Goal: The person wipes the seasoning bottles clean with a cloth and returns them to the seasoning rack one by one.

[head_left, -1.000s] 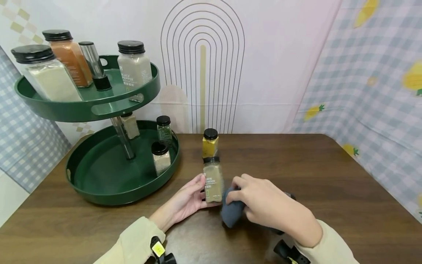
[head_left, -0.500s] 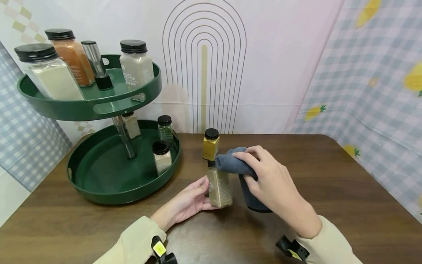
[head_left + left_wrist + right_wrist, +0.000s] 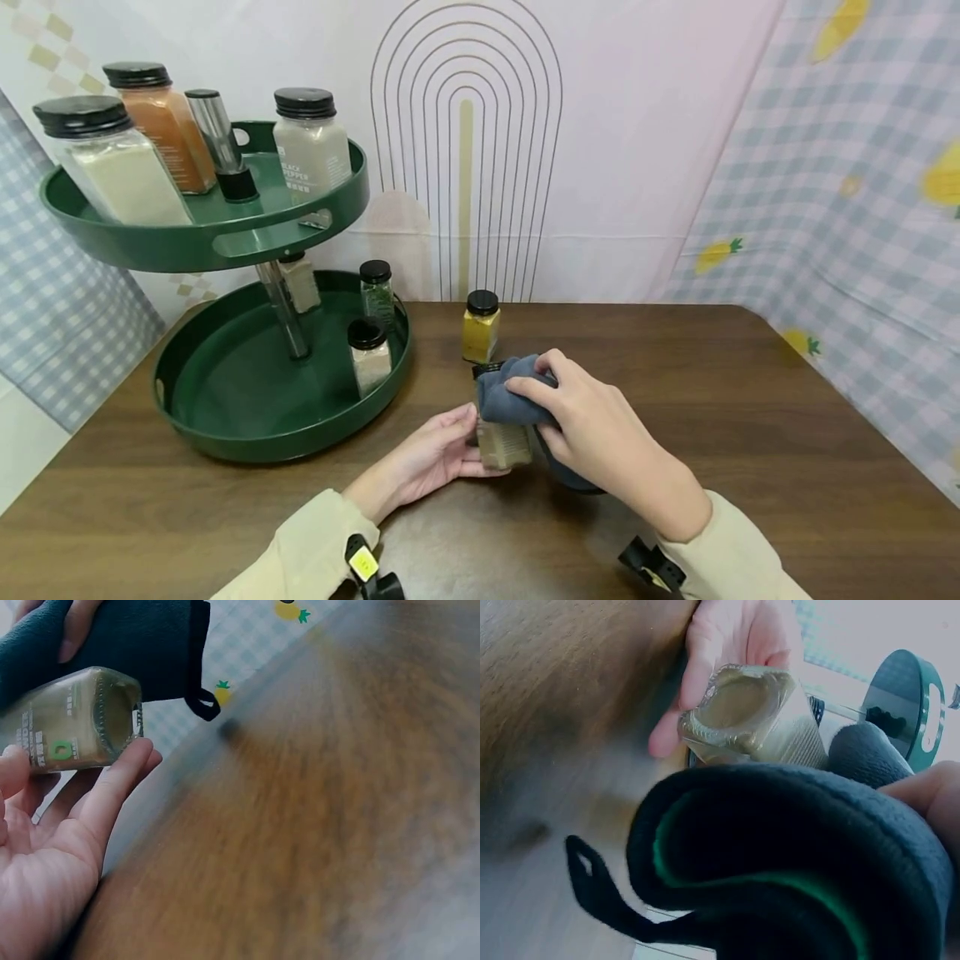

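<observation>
Left hand [image 3: 442,452] grips jar [image 3: 506,447] from left, lid [image 3: 487,367] far, base near, right hand [image 3: 587,417] holding bunched cloth [image 3: 508,400] over its upper right side.

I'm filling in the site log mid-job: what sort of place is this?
Probably a staged, kitchen-style tabletop rather than a working kitchen: a green two-tier stand holding spice jars, a wood-grain table, and patterned hangings behind it.

Passage leftward is blocked by the green stand [image 3: 262,450]; just beyond the cloth [image 3: 512,395], a yellow jar [image 3: 480,337] is met — free room is left on the table [image 3: 765,417] to the right.
</observation>
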### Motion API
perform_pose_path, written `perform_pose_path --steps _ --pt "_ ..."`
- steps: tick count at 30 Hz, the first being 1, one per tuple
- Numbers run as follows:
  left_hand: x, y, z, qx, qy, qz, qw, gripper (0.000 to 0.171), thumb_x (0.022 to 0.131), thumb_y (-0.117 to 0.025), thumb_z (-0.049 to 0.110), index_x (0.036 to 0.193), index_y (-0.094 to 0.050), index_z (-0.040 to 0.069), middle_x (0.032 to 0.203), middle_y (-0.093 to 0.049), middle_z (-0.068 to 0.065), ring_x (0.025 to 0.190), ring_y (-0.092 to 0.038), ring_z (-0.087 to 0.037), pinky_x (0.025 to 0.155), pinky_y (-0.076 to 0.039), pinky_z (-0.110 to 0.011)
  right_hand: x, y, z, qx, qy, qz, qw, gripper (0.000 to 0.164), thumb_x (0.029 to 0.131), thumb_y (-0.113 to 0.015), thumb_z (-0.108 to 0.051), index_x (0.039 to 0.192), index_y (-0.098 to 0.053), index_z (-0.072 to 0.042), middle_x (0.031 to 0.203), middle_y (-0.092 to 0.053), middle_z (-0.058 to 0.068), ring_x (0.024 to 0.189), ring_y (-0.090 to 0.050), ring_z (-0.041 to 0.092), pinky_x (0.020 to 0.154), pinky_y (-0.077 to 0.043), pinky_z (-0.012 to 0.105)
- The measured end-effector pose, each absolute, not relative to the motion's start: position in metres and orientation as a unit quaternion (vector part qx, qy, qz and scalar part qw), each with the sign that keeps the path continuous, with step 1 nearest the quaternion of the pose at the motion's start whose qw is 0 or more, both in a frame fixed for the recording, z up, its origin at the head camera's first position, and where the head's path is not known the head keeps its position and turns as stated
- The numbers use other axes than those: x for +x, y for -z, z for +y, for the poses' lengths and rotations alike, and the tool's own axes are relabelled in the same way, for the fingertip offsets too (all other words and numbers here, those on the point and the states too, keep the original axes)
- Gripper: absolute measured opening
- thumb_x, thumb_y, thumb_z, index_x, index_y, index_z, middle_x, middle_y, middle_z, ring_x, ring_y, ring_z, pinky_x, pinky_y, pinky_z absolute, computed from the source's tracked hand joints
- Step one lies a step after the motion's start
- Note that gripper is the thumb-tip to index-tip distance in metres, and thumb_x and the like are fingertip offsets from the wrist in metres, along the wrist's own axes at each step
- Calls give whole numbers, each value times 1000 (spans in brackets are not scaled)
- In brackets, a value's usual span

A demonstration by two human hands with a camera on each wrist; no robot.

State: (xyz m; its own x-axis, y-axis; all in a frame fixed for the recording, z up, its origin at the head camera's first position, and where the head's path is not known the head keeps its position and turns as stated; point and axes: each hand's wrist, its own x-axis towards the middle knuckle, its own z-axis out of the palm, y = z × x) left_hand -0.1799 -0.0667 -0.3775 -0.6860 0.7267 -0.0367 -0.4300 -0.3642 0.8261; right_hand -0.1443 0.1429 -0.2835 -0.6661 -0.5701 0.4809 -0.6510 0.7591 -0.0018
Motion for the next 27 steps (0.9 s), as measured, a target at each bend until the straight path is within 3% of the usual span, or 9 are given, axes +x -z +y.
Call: perform_pose_path --steps 4,7,15,22,25,27 --pt "-181 376 -68 136 -824 413 363 57 100 -36 36 147 -21 9 148 -31 -20 112 -57 -30 101 -40 -48 -142 283 142 358 -78 -908 202 41 72 -70 -5 109 -66 -23 101 -53 3 81 -60 16 58 -51 31" --pt "-181 377 -68 129 -830 407 358 60 99 -37 39 148 -18 9 150 -27 -17 115 -55 -28 101 -40 -46 -140 283 141 374 -76 -908 176 42 70 -67 -2 107 -66 -23 101 -53 2 80 -60 15 59 -51 31" --pt "-180 378 -68 123 -841 401 343 62 98 -37 39 148 -13 11 135 -41 -5 111 -55 -25 94 -46 -39 -130 277 143 400 -68 -906 118 43 68 -66 0 103 -67 -25 95 -51 -2 71 -52 9 55 -44 25" --pt "-180 378 -69 137 -833 409 346 65 97 -39 41 148 -16 8 139 -43 -11 113 -56 -25 98 -44 -42 -119 261 153 419 -71 -904 42 46 72 -59 4 102 -68 -30 93 -50 -10 78 -51 5 65 -46 23" --pt "-180 378 -69 155 -828 409 352 66 97 -39 42 148 -17 6 138 -46 -12 114 -56 -25 100 -42 -43 -118 252 162 422 -92 -900 53 48 73 -59 5 105 -67 -30 98 -54 -11 83 -54 4 68 -48 24" --pt "-180 379 -68 165 -825 411 352 64 97 -39 41 147 -20 5 133 -52 -10 112 -57 -24 99 -43 -43 -119 247 166 407 -101 -903 97 49 73 -62 4 108 -66 -30 101 -55 -10 85 -56 5 69 -49 27"
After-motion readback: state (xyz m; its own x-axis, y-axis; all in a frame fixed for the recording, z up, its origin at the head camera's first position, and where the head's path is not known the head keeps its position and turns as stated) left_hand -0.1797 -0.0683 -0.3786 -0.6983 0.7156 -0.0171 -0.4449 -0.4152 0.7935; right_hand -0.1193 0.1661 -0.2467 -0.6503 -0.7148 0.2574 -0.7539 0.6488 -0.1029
